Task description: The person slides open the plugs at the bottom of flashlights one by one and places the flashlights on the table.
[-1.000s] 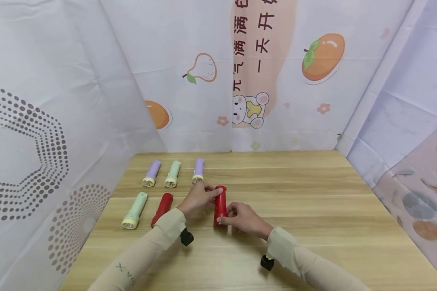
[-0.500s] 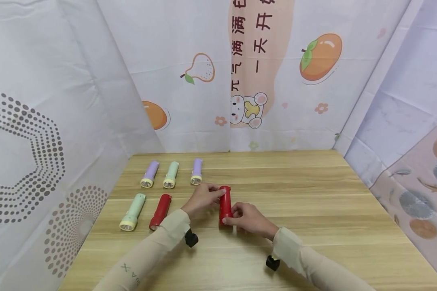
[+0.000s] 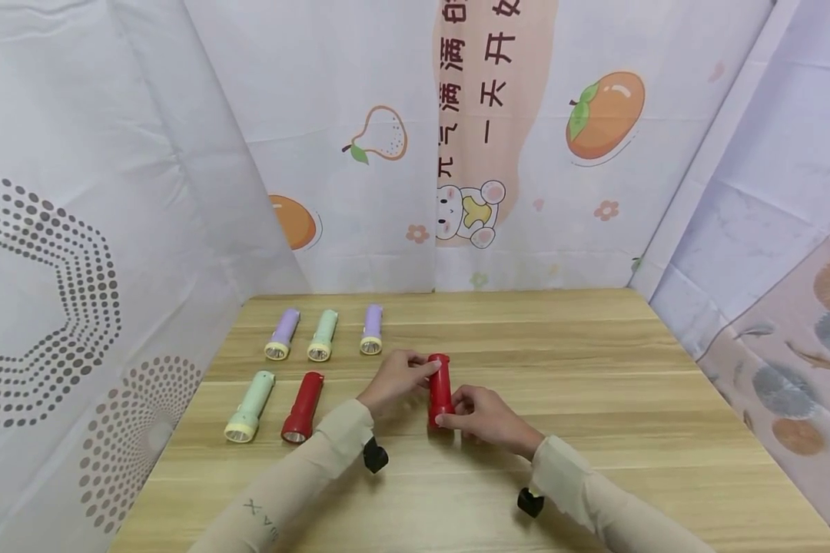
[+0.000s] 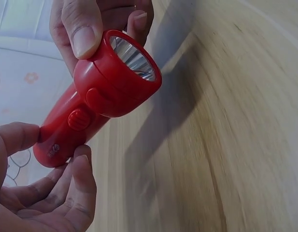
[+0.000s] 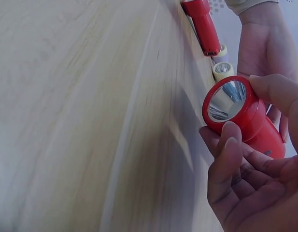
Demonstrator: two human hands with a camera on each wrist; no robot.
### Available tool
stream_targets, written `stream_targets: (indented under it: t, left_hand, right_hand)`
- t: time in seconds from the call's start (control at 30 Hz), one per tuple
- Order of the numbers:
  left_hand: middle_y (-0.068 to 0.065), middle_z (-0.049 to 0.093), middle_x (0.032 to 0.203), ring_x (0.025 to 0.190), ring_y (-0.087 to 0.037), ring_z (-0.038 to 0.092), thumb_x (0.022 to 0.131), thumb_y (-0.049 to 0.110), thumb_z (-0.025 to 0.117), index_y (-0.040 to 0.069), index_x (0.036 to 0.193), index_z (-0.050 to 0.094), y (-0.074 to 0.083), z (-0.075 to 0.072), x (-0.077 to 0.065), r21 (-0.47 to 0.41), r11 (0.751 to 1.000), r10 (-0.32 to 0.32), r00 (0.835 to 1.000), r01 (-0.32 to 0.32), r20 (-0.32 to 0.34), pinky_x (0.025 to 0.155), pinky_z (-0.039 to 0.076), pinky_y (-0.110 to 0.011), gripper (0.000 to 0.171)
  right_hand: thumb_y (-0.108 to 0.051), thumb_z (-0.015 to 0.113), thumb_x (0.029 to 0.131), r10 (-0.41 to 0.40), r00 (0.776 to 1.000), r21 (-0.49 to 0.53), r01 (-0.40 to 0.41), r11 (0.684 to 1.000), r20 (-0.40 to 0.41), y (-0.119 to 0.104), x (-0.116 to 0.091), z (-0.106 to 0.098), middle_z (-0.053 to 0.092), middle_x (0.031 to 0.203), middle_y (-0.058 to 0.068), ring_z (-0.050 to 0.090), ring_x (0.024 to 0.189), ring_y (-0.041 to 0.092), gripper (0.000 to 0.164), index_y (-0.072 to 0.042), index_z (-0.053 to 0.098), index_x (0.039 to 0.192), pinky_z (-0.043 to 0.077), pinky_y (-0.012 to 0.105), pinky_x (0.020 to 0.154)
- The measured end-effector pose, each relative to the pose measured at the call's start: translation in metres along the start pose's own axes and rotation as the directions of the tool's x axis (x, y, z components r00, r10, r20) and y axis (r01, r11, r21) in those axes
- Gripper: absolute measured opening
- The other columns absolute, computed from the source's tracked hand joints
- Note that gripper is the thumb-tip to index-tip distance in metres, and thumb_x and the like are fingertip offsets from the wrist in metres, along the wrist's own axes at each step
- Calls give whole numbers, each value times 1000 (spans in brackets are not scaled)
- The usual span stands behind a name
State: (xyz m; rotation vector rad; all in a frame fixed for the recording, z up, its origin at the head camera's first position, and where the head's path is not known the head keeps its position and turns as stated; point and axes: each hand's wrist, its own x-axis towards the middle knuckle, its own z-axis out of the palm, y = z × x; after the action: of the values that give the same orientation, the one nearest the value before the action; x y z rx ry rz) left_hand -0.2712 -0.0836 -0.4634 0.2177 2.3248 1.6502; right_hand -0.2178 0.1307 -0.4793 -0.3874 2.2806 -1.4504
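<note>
Red flashlight (image 3: 440,388) sits between both hands, looks lifted just off the wooden table (image 3: 595,468). Long axis runs about 12 to 6 o'clock in the head view: tail at 12, lens (image 5: 227,100) end at 6. Left hand (image 3: 397,380) at its 10 o'clock, thumb and fingertips pinching the tail. Right hand (image 3: 487,418) at its 4 o'clock, thumb and fingers pinching the lens end. Neither hand is nearer; both touch, spread only as wide as the body. Switch (image 4: 78,119) shows in the left wrist view. Second red flashlight (image 3: 303,407) lies at 9, front mint-green flashlight (image 3: 252,403) beyond it. Back row toward 10: near purple flashlight (image 3: 372,326), back mint-green flashlight (image 3: 323,334), far purple flashlight (image 3: 283,332).
</note>
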Motion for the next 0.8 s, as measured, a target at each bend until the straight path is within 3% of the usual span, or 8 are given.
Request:
stream_targets:
  t: [0.43, 0.8]
  left_hand:
    - [-8, 75, 101, 86, -21, 73, 100, 32, 70, -2, 122, 69, 5, 17, 5, -34, 999, -11, 999, 12, 43, 82, 59, -44, 41]
    - [-6, 75, 100, 86, -22, 73, 99, 34, 71, 0, 122, 70, 10, 31, 13, -40, 999, 0, 999, 2, 48, 88, 57, -45, 41]
  right_hand:
    - [-34, 80, 92, -20, 1000, 22, 20, 1000, 18, 11, -12, -15, 68, 90, 8, 61, 67, 23, 41, -3, 63, 113, 52, 34, 57]
    - [-35, 80, 92, -31, 999, 1, 31, 1000, -18, 23, -18, -26, 68, 90, 9, 61, 68, 23, 43, -5, 64, 117, 54, 35, 57]
